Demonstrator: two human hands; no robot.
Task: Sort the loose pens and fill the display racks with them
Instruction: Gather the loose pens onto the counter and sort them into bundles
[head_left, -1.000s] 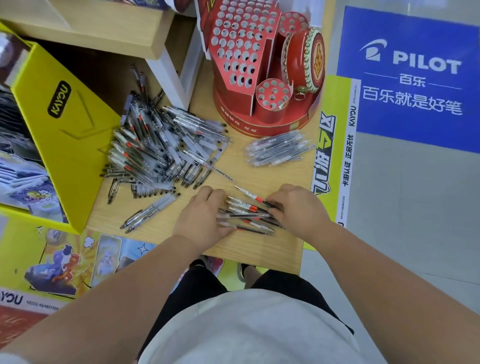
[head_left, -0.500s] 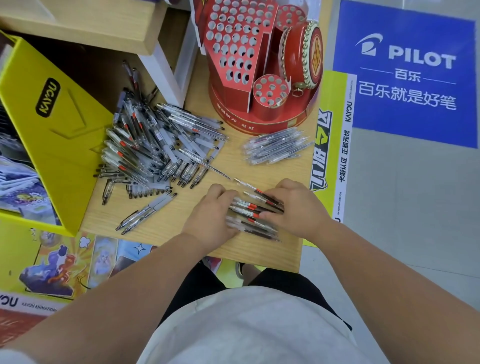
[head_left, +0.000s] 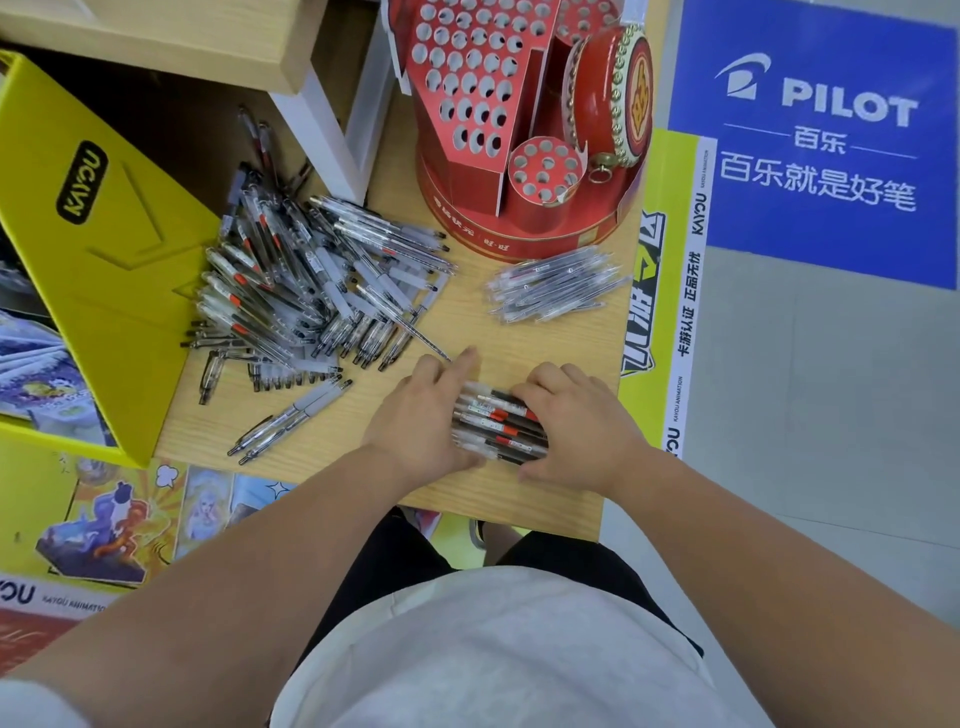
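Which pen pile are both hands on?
The red-banded bunch, squeezed between left hand and right hand; the big pile and clear bundle lie farther back.

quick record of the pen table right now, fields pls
surface: wooden table
left hand: fingers straight, presses one end of the red-banded pen bundle
right hand: fingers curled round the bundle's other end
loose pile: unsorted, left of the rack
sorted group: lies in front of the red display rack
rack holes: visible ones empty
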